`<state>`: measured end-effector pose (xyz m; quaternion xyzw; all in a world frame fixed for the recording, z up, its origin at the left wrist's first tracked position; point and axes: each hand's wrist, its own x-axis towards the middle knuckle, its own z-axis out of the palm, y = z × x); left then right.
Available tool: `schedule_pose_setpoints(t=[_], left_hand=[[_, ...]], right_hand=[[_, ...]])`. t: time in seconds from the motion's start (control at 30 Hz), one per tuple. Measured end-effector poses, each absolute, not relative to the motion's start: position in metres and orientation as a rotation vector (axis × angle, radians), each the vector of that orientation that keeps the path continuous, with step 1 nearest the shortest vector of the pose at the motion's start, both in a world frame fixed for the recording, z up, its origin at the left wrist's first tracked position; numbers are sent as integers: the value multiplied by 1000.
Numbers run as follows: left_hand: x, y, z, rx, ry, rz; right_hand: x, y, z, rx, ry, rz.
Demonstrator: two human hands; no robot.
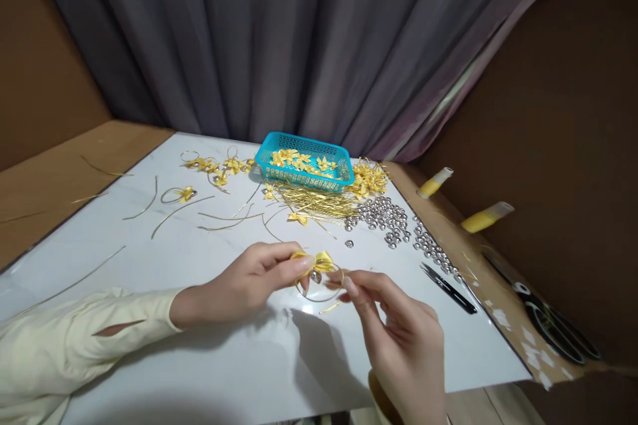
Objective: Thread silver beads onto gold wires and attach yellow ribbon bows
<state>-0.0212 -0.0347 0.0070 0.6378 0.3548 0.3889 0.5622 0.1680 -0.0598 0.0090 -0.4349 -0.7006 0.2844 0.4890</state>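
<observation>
My left hand (pixel 244 284) pinches a yellow ribbon bow (pixel 325 261) between thumb and fingers, above the middle of the white sheet. Against the bow hangs a small shiny silver bead (pixel 316 276), partly behind the thumb. A thin gold cord (pixel 319 301) curves from the bow in a loop below it. On the loop's right side, my right hand (pixel 401 329) has its thumb and index finger closed on the cord. The cord's exact end is hidden by the fingertips. Beyond my hands lies another yellow bow (pixel 298 218).
A blue plastic basket (pixel 305 180) holds yellow bows. In front lie a pile of gold cords (pixel 319 202) and many silver beads (pixel 383 216). Black snips (pixel 451 289) and large scissors (pixel 553 329) lie right, near two yellow-filled tubes (pixel 435 182). Finished-looking looped bows (pixel 187 194) lie left.
</observation>
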Motion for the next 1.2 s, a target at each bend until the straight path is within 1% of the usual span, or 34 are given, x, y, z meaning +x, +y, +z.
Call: schedule_pose_setpoints(t=[0.23,0.37,0.57,0.87,1.2], left_hand=[[-18,-32,8,1131,787,856],[-19,-33,6,1041,754,834],[-17,-34,5,1034,749,820],[-20,-31,3,1205,749,839],[-19,-31,5,1217,774,828]], right_hand=[[164,-69,14,-1037,-1728,622],[160,-70,12,-1053,-1730,656],[161,-70,14,-1091,-1802,625],[159,-72,12,-1131,-1708,616],[161,-71,13,-1128,-1760,577]])
